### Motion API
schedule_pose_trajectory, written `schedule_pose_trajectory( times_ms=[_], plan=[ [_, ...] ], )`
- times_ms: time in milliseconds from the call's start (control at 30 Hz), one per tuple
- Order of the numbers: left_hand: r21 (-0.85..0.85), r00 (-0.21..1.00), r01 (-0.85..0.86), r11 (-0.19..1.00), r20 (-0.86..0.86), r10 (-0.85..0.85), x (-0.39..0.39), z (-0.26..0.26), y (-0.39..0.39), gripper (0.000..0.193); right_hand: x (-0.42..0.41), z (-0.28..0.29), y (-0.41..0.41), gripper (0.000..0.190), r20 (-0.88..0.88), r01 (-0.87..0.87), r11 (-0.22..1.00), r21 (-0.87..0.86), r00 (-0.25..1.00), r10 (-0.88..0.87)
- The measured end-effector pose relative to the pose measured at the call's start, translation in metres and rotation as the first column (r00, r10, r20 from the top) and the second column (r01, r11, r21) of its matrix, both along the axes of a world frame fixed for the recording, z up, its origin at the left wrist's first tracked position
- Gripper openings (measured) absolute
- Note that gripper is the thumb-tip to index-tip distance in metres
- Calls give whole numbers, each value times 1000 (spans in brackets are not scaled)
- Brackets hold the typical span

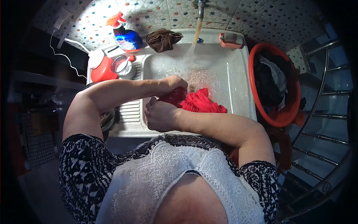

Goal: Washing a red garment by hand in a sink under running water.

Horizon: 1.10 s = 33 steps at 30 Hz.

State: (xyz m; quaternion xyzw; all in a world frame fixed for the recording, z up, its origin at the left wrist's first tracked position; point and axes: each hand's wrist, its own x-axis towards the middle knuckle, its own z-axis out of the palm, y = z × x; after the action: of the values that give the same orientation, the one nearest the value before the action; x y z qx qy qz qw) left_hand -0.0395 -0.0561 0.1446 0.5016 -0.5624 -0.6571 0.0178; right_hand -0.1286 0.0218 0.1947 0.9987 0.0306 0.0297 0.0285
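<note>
Over the sink basin (215,56), my left hand (176,84) is closed around a wet, bunched part of a red cloth (200,102). My right hand (160,114) is closed nearer to me, its fingers curled at the other side of the bunch; it grips the cloth too, though its palm is hidden. The forearms reach inward from both sides. The rest of the cloth lies crumpled in the basin, just beyond the right-side forearm. From the tap (201,11), a yellowish hose (198,29) lets water run into the basin behind the cloth.
A brown cloth (163,40), a blue spray bottle (128,39) and a soap dish (230,42) stand along the back rim. Red container (103,70) and powder tub (127,70) sit left. An orange basin (251,75) of dark clothes and a metal railing (318,103) are right.
</note>
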Motion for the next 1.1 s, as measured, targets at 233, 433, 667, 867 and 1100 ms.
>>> schedule_pose_trajectory(
  times_ms=[233, 433, 667, 867, 1100],
  plan=[
    [47, 1000, -20, 999, -3, 20, -8, -3, 4, 20, 6, -13, 6, 21, -14, 46, 998, -39, 999, -46],
    [86, 991, -129, 988, 46, 126, -10, -16, 4, 19, 7, -23, 7, 21, -61, 39, 998, -40, 997, -41],
    [420, 821, -406, 812, -223, 526, 9, -6, -19, 23, -48, -13, -17, 25, 609, 180, 973, 144, 759, -231],
    [443, 269, -499, 745, -738, 619, 19, 16, -19, 48, -97, -27, -62, 36, 252, 92, 251, 964, 3, -968],
    [-759, 940, -333, 559, -315, 131, -4, 36, 50, 77, -121, -52, -95, 42, -282, -825, -286, 488, 160, -946]
  ],
)
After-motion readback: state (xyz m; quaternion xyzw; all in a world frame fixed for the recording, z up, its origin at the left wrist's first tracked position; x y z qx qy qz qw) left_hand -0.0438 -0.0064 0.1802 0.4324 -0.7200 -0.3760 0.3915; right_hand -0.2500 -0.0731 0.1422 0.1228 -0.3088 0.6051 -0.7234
